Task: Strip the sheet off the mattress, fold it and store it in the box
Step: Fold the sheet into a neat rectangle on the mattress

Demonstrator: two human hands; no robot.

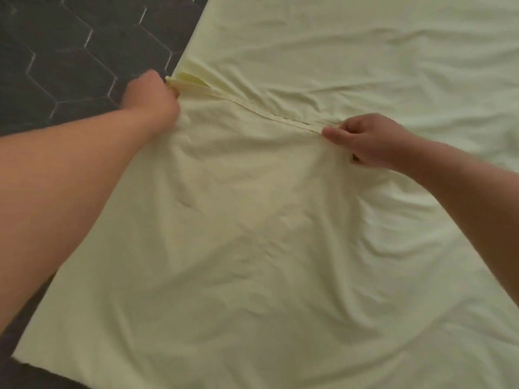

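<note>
A pale yellow sheet (280, 220) lies spread and wrinkled over most of the view. One part is folded over onto the rest, and its hemmed edge runs as a taut line between my hands. My left hand (153, 98) grips the bunched corner of that edge at the sheet's left side, by the floor. My right hand (365, 140) pinches the same edge further right, with thumb and fingers curled on the hem. The mattress is hidden under the sheet. No box is in view.
Dark floor with hexagonal tiles (70, 51) shows at the upper left and along the left side. The sheet's near left corner (16, 353) lies on the floor at the lower left.
</note>
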